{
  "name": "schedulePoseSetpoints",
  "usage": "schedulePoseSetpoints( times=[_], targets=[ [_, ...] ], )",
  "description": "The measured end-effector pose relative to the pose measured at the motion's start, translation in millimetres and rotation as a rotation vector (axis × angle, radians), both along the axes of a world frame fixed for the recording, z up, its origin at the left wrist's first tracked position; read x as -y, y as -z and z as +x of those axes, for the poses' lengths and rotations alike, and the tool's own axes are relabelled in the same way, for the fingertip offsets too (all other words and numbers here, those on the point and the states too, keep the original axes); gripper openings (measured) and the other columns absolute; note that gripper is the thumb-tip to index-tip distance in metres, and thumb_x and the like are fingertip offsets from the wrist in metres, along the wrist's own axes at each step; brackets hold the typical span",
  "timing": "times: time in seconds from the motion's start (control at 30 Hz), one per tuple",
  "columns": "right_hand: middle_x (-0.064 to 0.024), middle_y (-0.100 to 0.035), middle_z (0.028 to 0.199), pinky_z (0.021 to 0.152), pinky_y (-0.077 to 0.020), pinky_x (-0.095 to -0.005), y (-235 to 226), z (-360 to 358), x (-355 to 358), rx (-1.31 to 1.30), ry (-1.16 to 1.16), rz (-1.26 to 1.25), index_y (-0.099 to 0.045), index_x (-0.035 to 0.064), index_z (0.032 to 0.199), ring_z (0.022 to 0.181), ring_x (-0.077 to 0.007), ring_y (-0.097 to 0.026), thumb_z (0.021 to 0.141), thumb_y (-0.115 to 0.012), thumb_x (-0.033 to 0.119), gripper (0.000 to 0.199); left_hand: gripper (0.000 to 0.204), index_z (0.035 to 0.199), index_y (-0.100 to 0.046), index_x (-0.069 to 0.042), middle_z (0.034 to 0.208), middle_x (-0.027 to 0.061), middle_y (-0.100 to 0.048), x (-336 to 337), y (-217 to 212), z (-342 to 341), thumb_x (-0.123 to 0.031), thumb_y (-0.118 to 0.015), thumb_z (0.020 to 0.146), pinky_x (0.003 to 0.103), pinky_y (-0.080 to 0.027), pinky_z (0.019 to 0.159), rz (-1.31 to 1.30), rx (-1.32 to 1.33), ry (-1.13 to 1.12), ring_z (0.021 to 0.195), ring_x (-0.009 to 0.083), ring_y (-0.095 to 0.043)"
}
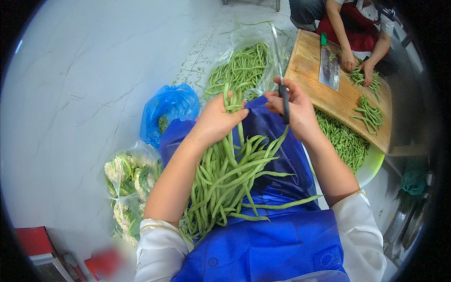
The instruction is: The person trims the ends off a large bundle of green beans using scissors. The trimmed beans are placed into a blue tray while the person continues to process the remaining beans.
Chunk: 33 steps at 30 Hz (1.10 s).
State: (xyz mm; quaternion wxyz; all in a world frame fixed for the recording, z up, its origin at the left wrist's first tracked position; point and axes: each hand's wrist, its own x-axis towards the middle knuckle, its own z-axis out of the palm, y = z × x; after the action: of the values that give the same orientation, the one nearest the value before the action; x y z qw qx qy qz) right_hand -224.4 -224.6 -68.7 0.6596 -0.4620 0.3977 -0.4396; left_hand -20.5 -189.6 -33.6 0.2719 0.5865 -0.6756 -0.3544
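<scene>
My left hand (217, 120) is closed round a small bunch of long green beans (228, 98), whose tips stick up past the fingers. In my right hand (303, 115) is a thin knife (280, 66) with a black handle, its long narrow blade pointing away from me. The blade stands to the right of the bunch, apart from it. A large heap of loose green beans (213, 188) lies across my lap on a blue apron (282, 239). Just beyond my hands, a clear plastic bag (225, 44) holds many more beans.
A blue bag (183, 101) with green scraps and a bag of cauliflower (120, 171) sit at left. At right, a wooden board (305, 66) bearing a cleaver (330, 68) lies over a tub of cut beans (345, 143). A co-worker's hands (350, 60) handle beans there.
</scene>
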Motion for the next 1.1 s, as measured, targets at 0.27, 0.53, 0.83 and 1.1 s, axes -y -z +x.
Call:
schedulePoseSetpoints(
  times=[0.27, 0.53, 0.83, 1.1],
  targets=[
    [-0.0073, -0.066, 0.098, 0.071, -0.0505, -0.0248, 15, -8, -3, 0.035, -0.039, 0.011, -0.047, -0.0004, 0.128, 0.082, -0.0121, -0.063, 0.087, -0.065, 0.007, 0.045, 0.028, 0.103, -0.059, -0.004, 0.081, 0.0067, -0.061, -11, -63, -22, -0.022, -0.069, 0.083, 0.03, -0.049, 0.071, -0.393, 0.005, 0.172, 0.073, 0.0157, -0.06],
    [-0.0082, -0.065, 0.096, 0.075, -0.0517, -0.027, 17, -20, -9, 0.005, -0.006, 0.096, -0.047, 0.002, 0.125, 0.085, -0.0162, -0.064, 0.084, -0.069, 0.013, 0.048, 0.015, 0.096, -0.054, -0.005, 0.088, 0.0084, -0.061, -23, -111, -10, -0.005, -0.065, 0.086, 0.029, -0.051, 0.067, -0.497, -0.338, -0.052, 0.077, 0.0161, -0.061],
    [-0.008, -0.065, 0.101, 0.085, -0.0486, -0.0284, 25, -25, -18, -0.235, 0.072, -0.209, -0.048, 0.0018, 0.13, 0.094, -0.0139, -0.061, 0.081, -0.072, 0.008, 0.055, 0.015, 0.1, -0.052, -0.004, 0.087, 0.0099, -0.06, -39, -171, 46, -0.007, -0.063, 0.09, 0.03, -0.051, 0.065, -0.607, -0.554, -0.308, 0.075, 0.019, -0.06],
    [-0.0075, -0.064, 0.098, 0.084, -0.0484, -0.0272, -22, -14, -31, -0.258, 0.102, -0.315, -0.047, 0.0019, 0.13, 0.092, -0.014, -0.06, 0.08, -0.072, 0.004, 0.056, 0.027, 0.109, -0.053, 0.0, 0.079, 0.006, -0.06, -82, -248, 101, -0.015, -0.063, 0.089, 0.024, -0.046, 0.055, -0.387, -0.46, -0.255, 0.067, 0.0127, -0.057]
  ],
)
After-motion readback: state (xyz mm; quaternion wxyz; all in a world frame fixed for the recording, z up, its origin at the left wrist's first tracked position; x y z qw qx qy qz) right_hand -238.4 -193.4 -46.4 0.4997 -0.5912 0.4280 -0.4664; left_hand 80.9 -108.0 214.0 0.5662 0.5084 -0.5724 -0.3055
